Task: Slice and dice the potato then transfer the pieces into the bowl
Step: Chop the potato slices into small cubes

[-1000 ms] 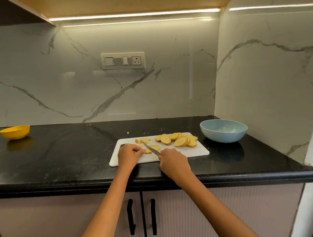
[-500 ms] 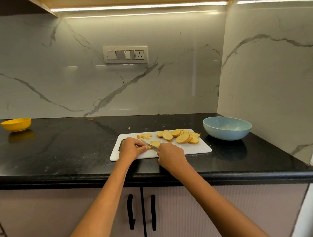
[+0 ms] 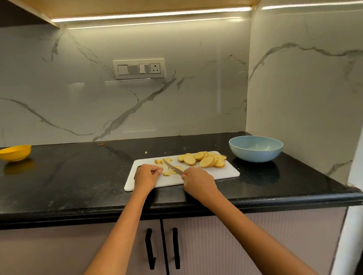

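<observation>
**Blade close to the steadying fingers while most rounds wait uncut**

The main hazard, as I judge it, is the short gap between the knife (image 3: 172,168) and the left hand (image 3: 146,175). That hand sits curled on the board (image 3: 222,173) with its fingertips (image 3: 160,171) bunched together just beside the small pieces being cut; whether they actually pinch a piece is too small to tell. The right hand (image 3: 199,182) is wrapped around the handle, blade angled away toward the far left. A small, wet piece could skid under the edge and carry the blade toward those fingertips.

A second risk is loss off the board. The dice (image 3: 166,173) lie near its left middle, and a crumb (image 3: 146,152) already sits on the counter (image 3: 72,174) beyond the board. The board's near corner also reaches close to the counter's front edge, so a hard push could shift it.

The potato is in two states: a fanned heap of slices (image 3: 204,159), pale yellow with brown skin rims, overlapping on the far right part of the board, and a few small irregular chunks by the knife. The blue bowl (image 3: 255,149) stands to the right of the board, apart from it, and seems to hold nothing yet. A yellow bowl (image 3: 13,152) rests far left.
</observation>
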{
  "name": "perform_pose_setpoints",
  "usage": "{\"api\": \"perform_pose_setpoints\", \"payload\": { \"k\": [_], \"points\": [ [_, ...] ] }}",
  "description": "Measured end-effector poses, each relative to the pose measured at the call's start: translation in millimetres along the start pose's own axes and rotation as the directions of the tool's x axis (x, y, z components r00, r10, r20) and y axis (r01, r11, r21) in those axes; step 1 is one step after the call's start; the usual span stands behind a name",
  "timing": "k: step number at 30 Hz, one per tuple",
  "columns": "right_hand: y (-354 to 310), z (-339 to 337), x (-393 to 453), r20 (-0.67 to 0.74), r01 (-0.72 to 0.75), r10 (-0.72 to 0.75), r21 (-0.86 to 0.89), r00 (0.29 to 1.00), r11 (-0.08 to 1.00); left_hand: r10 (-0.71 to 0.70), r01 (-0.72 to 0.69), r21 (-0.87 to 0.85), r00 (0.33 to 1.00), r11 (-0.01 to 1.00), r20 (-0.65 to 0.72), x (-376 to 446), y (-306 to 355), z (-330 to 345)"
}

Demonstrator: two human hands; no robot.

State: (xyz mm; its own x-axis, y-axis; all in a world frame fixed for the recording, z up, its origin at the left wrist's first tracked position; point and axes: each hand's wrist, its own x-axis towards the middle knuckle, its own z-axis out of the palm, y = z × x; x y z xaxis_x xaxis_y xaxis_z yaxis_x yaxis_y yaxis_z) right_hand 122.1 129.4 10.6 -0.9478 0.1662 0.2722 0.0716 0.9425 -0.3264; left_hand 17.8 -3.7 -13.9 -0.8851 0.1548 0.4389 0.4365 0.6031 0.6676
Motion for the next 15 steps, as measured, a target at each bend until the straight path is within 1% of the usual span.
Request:
{"api": "perform_pose_setpoints", "payload": {
  "k": [2,4,8,13,15],
  "points": [
    [5.9,2.5,2.5,-0.019,-0.028,0.029,0.074,0.999,0.997,-0.015,0.013,-0.054,0.999,0.998,-0.037,1.9,-0.8,0.5],
    [7.2,4.4,3.7,-0.032,-0.024,0.026,0.069,0.999,0.997,-0.015,0.012,-0.09,0.999,0.996,-0.03,1.8,0.3,-0.1],
    [6.9,7.7,4.6,-0.043,-0.004,0.006,0.06,0.999,0.998,-0.025,0.024,-0.103,1.0,0.994,-0.009,-0.5,1.1,-1.1],
    [9.4,7.9,2.3,-0.06,0.051,-0.047,0.063,0.997,0.997,-0.009,-0.006,-0.176,0.996,0.984,-0.085,-1.5,6.4,-2.6],
    [8.9,8.1,1.8,-0.064,0.066,-0.062,0.051,0.996,0.997,-0.011,-0.004,-0.191,0.997,0.982,-0.077,-0.9,9.3,-2.4]
  ]
}}
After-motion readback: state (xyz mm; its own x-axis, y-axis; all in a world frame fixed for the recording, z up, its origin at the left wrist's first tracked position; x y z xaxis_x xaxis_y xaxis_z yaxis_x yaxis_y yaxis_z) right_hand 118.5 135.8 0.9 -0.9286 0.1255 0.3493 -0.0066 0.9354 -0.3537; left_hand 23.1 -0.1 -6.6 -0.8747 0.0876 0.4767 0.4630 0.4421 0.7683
